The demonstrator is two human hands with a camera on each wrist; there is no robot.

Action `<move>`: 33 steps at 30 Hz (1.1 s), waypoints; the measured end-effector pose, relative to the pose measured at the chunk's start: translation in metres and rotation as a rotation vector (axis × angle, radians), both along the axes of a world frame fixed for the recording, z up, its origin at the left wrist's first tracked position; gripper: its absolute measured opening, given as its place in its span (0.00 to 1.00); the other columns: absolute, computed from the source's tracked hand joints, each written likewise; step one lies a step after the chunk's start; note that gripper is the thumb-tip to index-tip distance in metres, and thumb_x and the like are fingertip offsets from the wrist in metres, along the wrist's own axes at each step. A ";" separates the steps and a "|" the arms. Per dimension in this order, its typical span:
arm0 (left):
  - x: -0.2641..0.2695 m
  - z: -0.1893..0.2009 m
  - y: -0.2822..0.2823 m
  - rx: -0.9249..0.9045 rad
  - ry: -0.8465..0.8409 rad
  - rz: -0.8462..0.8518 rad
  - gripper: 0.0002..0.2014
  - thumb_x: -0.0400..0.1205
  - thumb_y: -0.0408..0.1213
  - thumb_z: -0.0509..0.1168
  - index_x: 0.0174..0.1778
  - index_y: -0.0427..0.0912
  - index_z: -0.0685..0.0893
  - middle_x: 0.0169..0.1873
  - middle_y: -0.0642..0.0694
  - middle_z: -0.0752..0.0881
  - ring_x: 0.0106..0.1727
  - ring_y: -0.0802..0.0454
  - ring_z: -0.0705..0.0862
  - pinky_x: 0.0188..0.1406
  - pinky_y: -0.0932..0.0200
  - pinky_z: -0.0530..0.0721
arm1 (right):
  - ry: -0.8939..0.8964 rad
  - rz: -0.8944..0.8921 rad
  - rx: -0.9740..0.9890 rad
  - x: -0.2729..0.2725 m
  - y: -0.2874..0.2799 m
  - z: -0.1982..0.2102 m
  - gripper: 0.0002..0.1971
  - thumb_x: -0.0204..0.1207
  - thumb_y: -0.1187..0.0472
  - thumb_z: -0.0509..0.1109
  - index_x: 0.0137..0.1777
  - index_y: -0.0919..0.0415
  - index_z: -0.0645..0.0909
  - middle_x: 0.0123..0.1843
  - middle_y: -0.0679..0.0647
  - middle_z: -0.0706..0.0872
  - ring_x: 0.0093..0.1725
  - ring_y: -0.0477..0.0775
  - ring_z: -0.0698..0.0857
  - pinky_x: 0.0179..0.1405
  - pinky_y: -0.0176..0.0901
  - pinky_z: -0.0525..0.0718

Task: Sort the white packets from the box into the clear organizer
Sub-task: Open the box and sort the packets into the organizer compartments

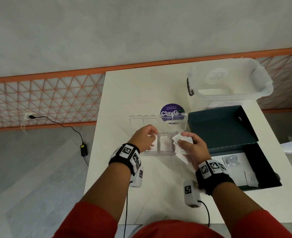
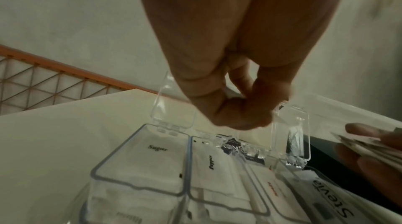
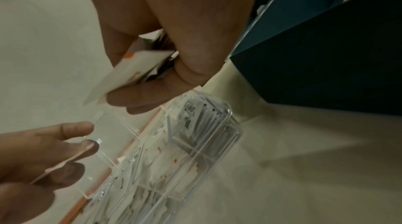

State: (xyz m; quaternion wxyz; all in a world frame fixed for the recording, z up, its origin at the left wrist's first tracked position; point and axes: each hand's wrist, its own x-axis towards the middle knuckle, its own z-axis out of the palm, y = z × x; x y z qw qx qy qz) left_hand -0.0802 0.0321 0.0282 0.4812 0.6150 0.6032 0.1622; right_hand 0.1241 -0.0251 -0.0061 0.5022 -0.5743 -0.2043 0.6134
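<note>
The organizer (image 1: 159, 143) is a clear plastic tray of four side-by-side compartments with hinged lids raised at its 12 o'clock edge, sitting on the white table (image 1: 124, 93) at the middle of the head view. White packets already fill its compartments. From the left wrist view their print reads "Sugar" in the leftmost, "Pepper" in the next, small red lettering too blurred to read in the third, and "Stevia" in the rightmost.

At 3 o'clock of the organizer lies the dark box (image 1: 255, 162), open, with a few white packets (image 1: 250, 179) and one clear sachet on its floor. At 12 o'clock of the organizer a round purple sticker (image 1: 172, 109) says "Let's keep our pantries clean" and "ClayGo".

The left hand (image 1: 144, 139) hovers over the organizer's left half, fingers curled down, pinching one thin packet (image 3: 65, 164) with a pinkish edge between thumb and fingers. The right hand (image 1: 191, 146) is at the organizer's right end, thumb clamped over a fanned bunch of packets (image 1: 181, 143), one showing orange marks.
</note>
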 end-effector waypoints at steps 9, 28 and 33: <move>0.026 -0.002 0.013 0.099 0.189 -0.085 0.19 0.76 0.24 0.67 0.60 0.42 0.72 0.51 0.46 0.81 0.45 0.49 0.80 0.39 0.62 0.75 | -0.048 -0.004 -0.025 0.018 -0.005 -0.005 0.14 0.71 0.73 0.77 0.49 0.52 0.89 0.52 0.65 0.91 0.46 0.68 0.91 0.41 0.58 0.90; 0.052 -0.040 0.016 0.389 0.514 -0.358 0.09 0.83 0.38 0.64 0.54 0.41 0.87 0.54 0.43 0.80 0.51 0.42 0.82 0.51 0.49 0.80 | -0.065 0.047 -0.011 0.021 0.005 -0.006 0.12 0.74 0.74 0.75 0.56 0.64 0.85 0.53 0.66 0.88 0.47 0.64 0.88 0.43 0.55 0.89; 0.050 -0.023 0.009 0.272 0.105 -0.071 0.06 0.80 0.44 0.68 0.47 0.48 0.88 0.46 0.52 0.86 0.45 0.55 0.84 0.51 0.52 0.84 | -0.071 0.052 0.012 0.013 0.007 -0.007 0.08 0.76 0.71 0.75 0.50 0.58 0.87 0.50 0.62 0.89 0.42 0.58 0.90 0.38 0.50 0.89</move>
